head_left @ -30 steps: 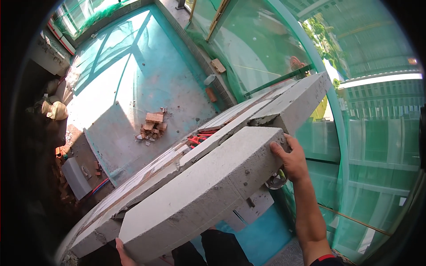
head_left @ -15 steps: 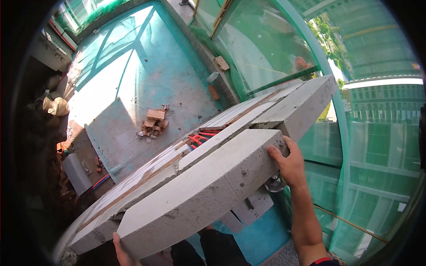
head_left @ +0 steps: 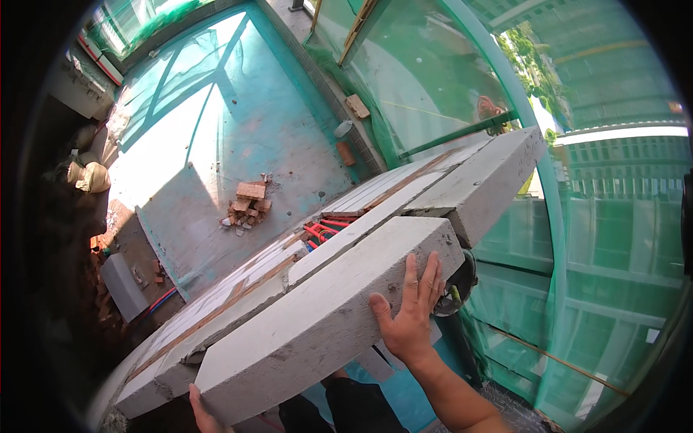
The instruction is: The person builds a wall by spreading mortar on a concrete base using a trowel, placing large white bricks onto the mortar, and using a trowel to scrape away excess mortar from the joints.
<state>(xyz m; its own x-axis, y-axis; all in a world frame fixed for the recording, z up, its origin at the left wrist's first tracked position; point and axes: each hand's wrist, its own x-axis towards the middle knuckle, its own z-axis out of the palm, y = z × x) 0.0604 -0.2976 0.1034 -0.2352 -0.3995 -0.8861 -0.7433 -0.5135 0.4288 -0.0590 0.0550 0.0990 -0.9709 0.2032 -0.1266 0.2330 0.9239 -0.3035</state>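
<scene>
You hold the grey concrete block (head_left: 328,325) with right hand (head_left: 408,317) and left hand (head_left: 204,411) at its ends, not yet seated on the wall top (head_left: 462,184) just beyond them.

Strong daylight comes through the green netting (head_left: 613,238) on the right and far side and gives the scene a green-blue tint. A bright patch with hard shadows lies on the floor (head_left: 216,144) at far left. The fisheye bends straight edges, the rim is black, and the focus is sharp.
</scene>
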